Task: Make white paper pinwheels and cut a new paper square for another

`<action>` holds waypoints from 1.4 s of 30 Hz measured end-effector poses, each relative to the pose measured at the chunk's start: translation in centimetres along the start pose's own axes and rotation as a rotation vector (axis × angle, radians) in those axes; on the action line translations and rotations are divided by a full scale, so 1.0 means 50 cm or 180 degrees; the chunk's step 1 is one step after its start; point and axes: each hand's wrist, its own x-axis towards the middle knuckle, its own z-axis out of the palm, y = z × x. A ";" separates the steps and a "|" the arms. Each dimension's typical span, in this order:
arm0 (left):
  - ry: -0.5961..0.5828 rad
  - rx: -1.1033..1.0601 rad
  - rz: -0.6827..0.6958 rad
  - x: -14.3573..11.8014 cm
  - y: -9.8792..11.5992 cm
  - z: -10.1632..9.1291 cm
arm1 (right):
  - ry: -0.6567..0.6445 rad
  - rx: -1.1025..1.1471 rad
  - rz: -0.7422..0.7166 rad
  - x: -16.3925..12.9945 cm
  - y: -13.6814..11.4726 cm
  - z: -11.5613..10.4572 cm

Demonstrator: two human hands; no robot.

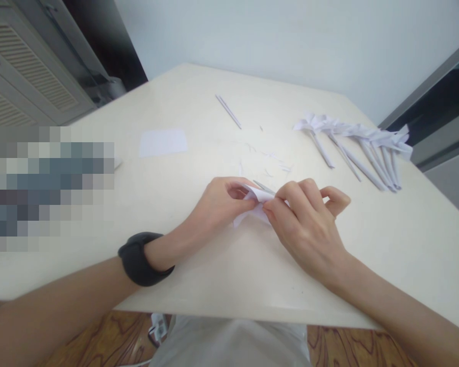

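Observation:
Near the front middle of the table, both my hands are on a curled piece of white paper (262, 194). My left hand (222, 201), with a black band on its wrist, pinches the paper's left side between thumb and fingers. Closed on the right side is my right hand (306, 224), its thumb and index finger pressed together at the paper's edge and its little finger sticking out. A thin grey pointed thing (263, 187) shows just behind the paper; its other end is hidden by my right hand. The paper's lower part flares towards the table.
At right lies a row of folded white paper pieces on rolled paper stems (367, 140). Thin sticks (228, 111) lie farther back. A flat white paper sheet (163, 142) is at left, with small paper scraps (277, 158) behind my hands. A pixelated patch covers the far left.

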 end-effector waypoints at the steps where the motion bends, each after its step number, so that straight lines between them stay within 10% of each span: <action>1: -0.0007 -0.0015 0.0022 0.000 0.000 0.001 | 0.0013 -0.0004 0.0016 0.000 -0.001 0.000; 42: -0.0039 -0.0192 -0.0096 -0.007 -0.011 0.018 | -0.0197 0.0031 0.0020 -0.009 -0.011 0.019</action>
